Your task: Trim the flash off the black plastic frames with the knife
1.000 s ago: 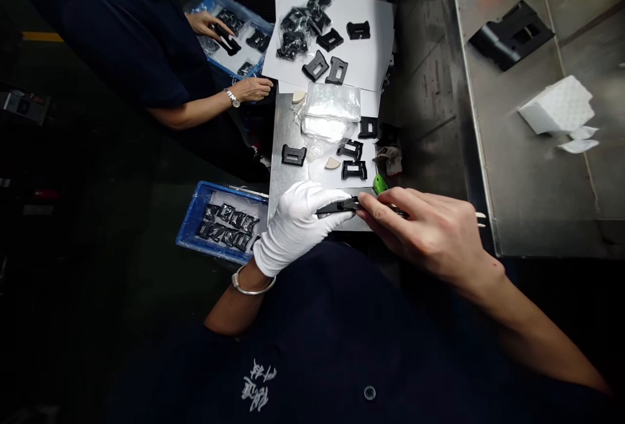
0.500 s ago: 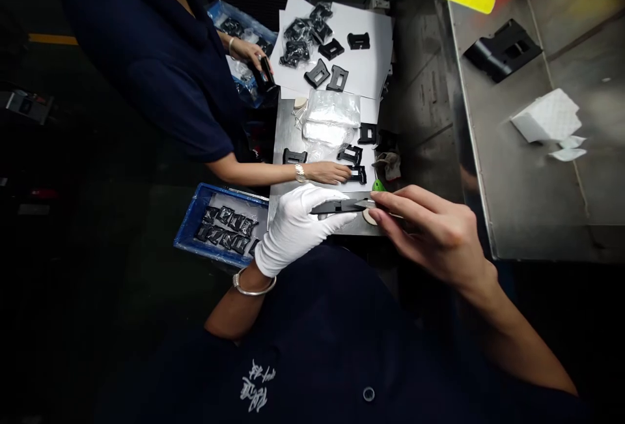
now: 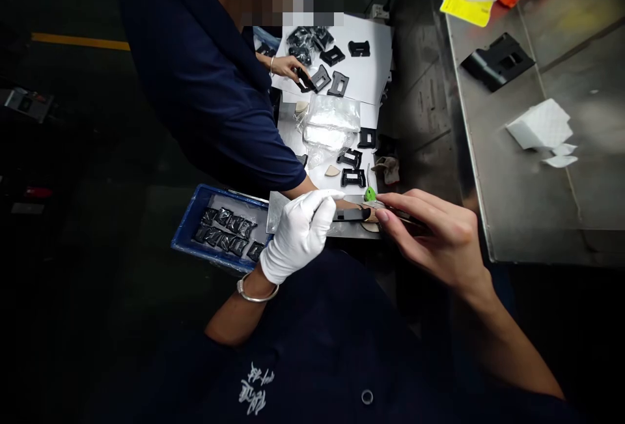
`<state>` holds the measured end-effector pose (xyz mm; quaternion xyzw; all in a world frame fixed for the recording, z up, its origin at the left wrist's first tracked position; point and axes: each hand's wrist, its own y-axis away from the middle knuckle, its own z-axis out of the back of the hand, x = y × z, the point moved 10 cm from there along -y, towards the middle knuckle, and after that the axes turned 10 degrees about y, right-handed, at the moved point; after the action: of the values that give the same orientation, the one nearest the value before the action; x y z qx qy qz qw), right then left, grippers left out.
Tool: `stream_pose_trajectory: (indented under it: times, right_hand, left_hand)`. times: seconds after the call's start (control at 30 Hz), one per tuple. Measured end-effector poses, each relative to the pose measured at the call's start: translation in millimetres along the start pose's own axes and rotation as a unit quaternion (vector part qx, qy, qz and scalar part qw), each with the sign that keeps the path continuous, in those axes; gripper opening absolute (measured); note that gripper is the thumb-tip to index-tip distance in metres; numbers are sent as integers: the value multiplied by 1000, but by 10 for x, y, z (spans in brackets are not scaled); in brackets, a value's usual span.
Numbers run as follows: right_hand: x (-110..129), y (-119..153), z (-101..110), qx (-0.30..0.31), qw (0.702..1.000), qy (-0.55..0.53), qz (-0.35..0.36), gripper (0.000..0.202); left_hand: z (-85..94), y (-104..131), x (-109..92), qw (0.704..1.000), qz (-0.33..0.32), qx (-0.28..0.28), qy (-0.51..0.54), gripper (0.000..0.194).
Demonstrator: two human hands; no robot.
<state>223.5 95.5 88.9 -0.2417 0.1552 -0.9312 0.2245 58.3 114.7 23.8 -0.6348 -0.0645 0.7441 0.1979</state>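
My left hand (image 3: 300,235), in a white glove, pinches a black plastic part (image 3: 350,215); the glove hides the part's left end. A co-worker's bare hand (image 3: 347,204) reaches in behind it, and its fingertips seem to touch the part's right end. In my bare right hand (image 3: 434,232) is a thin-bladed knife (image 3: 375,204), held between thumb and fingers close to that end. Its handle is mostly hidden by the hand. Just beyond my right fingertips lies a green object (image 3: 370,194) with a thin dark shaft.
More black parts (image 3: 353,178) lie on the white-papered table, near a stack of clear plastic bags (image 3: 332,114). A blue crate (image 3: 188,225) at left holds several bagged parts. On the metal bench (image 3: 512,215) at right are a black part (image 3: 500,59) and white tissue (image 3: 540,124).
The co-worker has leaned in, moving one hand from the table parts to the part in my glove. The co-worker's other hand brought a black part over the paper. My glove closed up more.
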Motion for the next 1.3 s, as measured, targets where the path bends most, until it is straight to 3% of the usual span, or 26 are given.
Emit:
stream_pose_trajectory:
  times: [0.33,0.63,0.8,0.9,1.03,1.17,1.3]
  right_hand:
    - [114,67,-107,61,986,132,76,19]
    - [256,56,-88,48,972,205,106,13]
    - [209,107,-83,53,970,214,98,10]
    - [141,106,-107,72,982,164,67,12]
    - [43,25,-198,98,995,-2,-17,18]
    - [-43,-27,-366,137,981,-96,-93,16]
    - [-134,-1,-499,178,966,-121,-141,26]
  left_hand:
    - [-73,-1,-153,997,-63,26,-30,31]
    - [-124,-22,-181,997,-63,54,-5,26]
    - [-114,-13,-162,997,-57,51,-20,27]
    - [-130,2,-138,997,-52,57,-28,29]
    - [-151,21,-163,994,-75,56,-48,29]
    - [-179,33,-185,991,-97,57,-79,30]
    - [-209,67,-212,985,-125,55,-106,28]
